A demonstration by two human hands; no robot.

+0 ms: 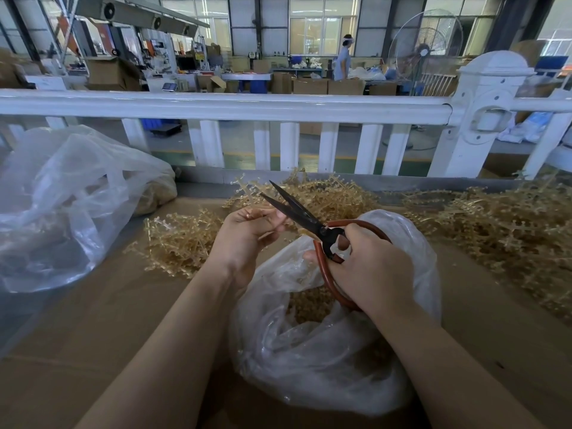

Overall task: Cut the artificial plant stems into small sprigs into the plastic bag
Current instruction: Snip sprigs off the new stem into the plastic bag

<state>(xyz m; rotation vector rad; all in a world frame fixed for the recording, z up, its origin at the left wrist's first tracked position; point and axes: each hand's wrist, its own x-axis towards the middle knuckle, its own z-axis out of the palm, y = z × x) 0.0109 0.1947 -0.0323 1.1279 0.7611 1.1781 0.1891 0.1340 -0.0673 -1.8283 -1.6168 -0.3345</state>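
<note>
My left hand (247, 235) pinches a pale translucent plant stem (247, 193) that sticks up past its fingers. My right hand (368, 267) grips the red handles of dark-bladed scissors (297, 210). The blades stand slightly apart and point up-left, close to the stem by my left fingertips. Both hands hover over the mouth of a clear plastic bag (325, 351), which holds several tan cut sprigs (309, 301). Loose tan stems lie in piles on the cardboard-covered table, one to the left (179, 239) and one behind the scissors (334, 196).
A large crumpled clear bag (62, 205) sits at the left. A big heap of stems (501, 230) fills the right side. A white railing (216, 106) runs along the table's far edge. Brown cardboard (108, 329) covers the tabletop.
</note>
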